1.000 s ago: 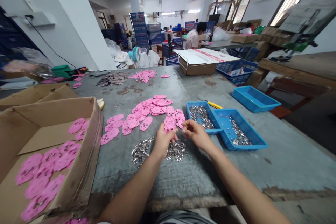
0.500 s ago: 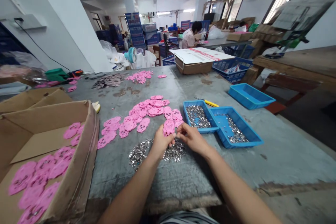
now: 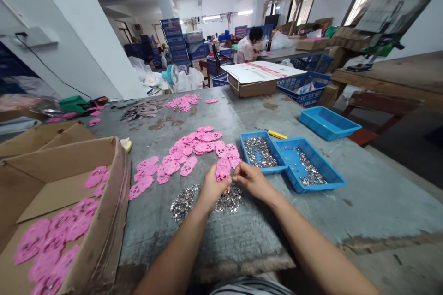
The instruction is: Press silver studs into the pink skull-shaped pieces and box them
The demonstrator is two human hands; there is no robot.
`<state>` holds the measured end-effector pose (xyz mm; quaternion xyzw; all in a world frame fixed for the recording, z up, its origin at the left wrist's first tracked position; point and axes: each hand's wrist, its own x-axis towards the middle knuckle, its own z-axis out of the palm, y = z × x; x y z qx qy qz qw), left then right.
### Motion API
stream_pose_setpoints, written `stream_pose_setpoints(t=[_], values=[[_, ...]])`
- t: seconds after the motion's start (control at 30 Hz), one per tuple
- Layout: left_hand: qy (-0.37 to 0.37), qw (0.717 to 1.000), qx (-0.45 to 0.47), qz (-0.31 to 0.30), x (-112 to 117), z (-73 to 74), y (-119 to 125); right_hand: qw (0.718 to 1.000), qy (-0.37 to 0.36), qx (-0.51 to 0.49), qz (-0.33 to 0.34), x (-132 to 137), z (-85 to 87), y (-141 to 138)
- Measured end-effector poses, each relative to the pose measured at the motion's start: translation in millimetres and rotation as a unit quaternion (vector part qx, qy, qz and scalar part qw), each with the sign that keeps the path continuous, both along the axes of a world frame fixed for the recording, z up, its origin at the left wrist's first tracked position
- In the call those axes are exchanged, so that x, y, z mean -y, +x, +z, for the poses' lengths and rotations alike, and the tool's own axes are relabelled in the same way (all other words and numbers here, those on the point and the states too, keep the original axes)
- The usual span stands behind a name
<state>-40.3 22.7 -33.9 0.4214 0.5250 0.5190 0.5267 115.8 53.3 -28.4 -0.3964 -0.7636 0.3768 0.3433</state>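
My left hand (image 3: 212, 188) is closed on a pink flat piece with holes (image 3: 222, 169), held upright over the table. Close beside it, my right hand (image 3: 249, 179) has its thumb and fingers pinched together at the piece's right edge; whatever it pinches is too small to make out. Below the hands lie heaps of small shiny metal parts (image 3: 185, 200), partly covered by my left wrist. Beyond them, many more pink pieces (image 3: 171, 164) spread in overlapping rows across the table.
To the right stand two blue trays (image 3: 286, 169) of small metal parts, a yellow-handled tool (image 3: 277, 134) and another blue tray (image 3: 328, 122). A cardboard box (image 3: 116, 184) with pink pieces is at the left. Grey pieces (image 3: 141, 110) lie farther back. A co-worker (image 3: 246, 48) sits beyond the table.
The view has shifted slightly. My hands stay together at the pink piece, with hardly any visible movement.
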Motion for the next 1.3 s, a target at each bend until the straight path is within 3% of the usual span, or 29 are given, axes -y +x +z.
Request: stream_pose_setpoints(t=[0.2,0.47,0.57,0.67,0.73,0.83,0.9,1.0,1.3], values=[[0.071,0.990,-0.110,0.045,1,1.0,-1,0.999,-0.019,-0.046,-0.010,0,-6.5,-6],[0.046,0.991,-0.072,0.104,0,1.6,3,0.971,-0.160,-0.174,-0.040,4,-5.5,-20],[0.047,0.991,-0.069,0.108,1,4.4,5,0.966,-0.174,-0.187,-0.042,5,-2.2,-19],[0.045,0.994,-0.027,0.094,3,7.5,7,0.967,-0.164,-0.190,-0.050,4,-2.2,-17],[0.044,0.995,0.059,0.060,4,10.0,7,0.966,-0.141,-0.207,-0.058,4,-3.3,-16],[0.005,0.978,0.210,-0.009,5,14.6,7,0.966,-0.078,-0.227,-0.094,4,-4.5,-15],[-0.043,0.965,0.256,-0.032,5,18.2,7,0.969,-0.038,-0.216,-0.114,4,-4.4,-14],[-0.081,0.959,0.270,-0.028,5,24.6,9,0.977,-0.014,-0.183,-0.105,5,-3.2,-14],[-0.070,0.956,0.283,-0.024,10,31.1,17,0.984,-0.025,-0.144,-0.107,4,-7.1,-16]])
